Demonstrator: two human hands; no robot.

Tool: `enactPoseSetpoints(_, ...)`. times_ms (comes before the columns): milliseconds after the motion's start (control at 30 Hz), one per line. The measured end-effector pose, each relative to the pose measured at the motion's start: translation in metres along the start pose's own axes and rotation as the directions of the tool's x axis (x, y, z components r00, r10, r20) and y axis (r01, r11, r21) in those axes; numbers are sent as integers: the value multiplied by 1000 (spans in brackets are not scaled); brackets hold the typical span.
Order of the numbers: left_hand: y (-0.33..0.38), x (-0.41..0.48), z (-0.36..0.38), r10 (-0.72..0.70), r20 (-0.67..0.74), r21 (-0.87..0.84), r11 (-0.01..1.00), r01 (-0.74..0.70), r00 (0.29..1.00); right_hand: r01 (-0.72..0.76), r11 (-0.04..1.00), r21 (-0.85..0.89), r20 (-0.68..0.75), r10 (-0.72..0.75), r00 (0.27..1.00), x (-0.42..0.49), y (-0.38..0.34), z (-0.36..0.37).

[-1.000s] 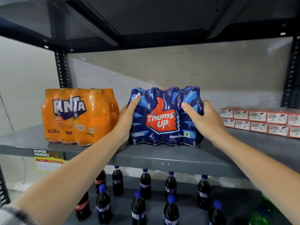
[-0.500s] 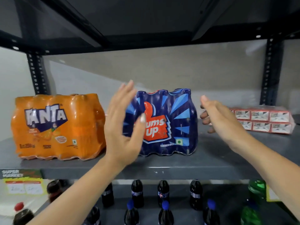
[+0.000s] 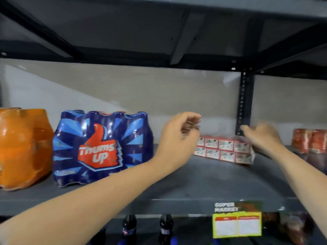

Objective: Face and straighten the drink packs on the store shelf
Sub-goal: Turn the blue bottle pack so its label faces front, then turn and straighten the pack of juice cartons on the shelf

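Head view: the Thums Up pack [image 3: 101, 147] faces front. Both hands, left hand [image 3: 177, 138] and right hand [image 3: 261, 137], reach empty, fingers loosely curled, toward the unstraightened red carton pack [image 3: 223, 151].

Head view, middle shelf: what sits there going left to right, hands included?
orange pack → Thums Up pack → left hand → red-and-white carton pack → right hand → red pack, at the far right.
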State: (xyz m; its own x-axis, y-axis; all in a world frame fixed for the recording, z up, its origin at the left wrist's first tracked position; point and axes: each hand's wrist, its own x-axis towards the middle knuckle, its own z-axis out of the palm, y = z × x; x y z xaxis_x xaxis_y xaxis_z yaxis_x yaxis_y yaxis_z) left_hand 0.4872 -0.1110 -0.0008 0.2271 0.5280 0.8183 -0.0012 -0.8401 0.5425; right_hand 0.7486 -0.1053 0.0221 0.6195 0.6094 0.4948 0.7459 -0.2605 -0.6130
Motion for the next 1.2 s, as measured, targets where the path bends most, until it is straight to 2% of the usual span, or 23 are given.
enactPoseSetpoints(67,-7,30,45,-208,56,119,972,200,976,-119,991,-64,187,129,974,13,10,5)
enactPoseSetpoints(100,-16,46,59,-320,65,203,932,301,945,-152,988,-38,291,156,944,16,11,10)
enactPoseSetpoints(167,-40,74,78,-542,27,294,807,512,840,-194,979,60,436,150,887,25,16,18)
enactPoseSetpoints(233,-65,90,84,-702,4,291,682,671,712,-168,981,94,466,105,878,34,24,26)
enactPoseSetpoints(300,-83,97,87,-768,14,250,622,742,640,-150,984,95,443,93,892,42,32,32)
enactPoseSetpoints(467,-100,99,81,-795,-119,142,579,803,594,-157,967,203,419,59,906,48,35,37)
enactPoseSetpoints(567,-99,100,69,-784,-155,124,588,799,601,-72,964,256,354,-24,935,49,32,40)
enactPoseSetpoints(733,-94,94,46,-740,-128,301,605,737,660,36,941,336,266,-132,955,45,31,43)
enactPoseSetpoints(867,-90,75,49,-675,-197,453,580,677,711,-13,919,395,324,-126,937,39,35,34)
enactPoseSetpoints(967,-94,53,56,-648,-226,504,561,657,727,-15,915,404,298,-116,948,28,42,39)
enactPoseSetpoints(1033,-95,48,57,-663,-204,478,575,665,720,35,917,397,247,-143,959,20,44,41)
enactPoseSetpoints(1100,-87,44,60,-690,-190,397,597,697,699,17,886,464,250,-150,957,18,42,39)
enactPoseSetpoints(1200,-68,31,79,-695,-181,224,659,717,696,-152,754,639,311,-72,948,23,33,34)
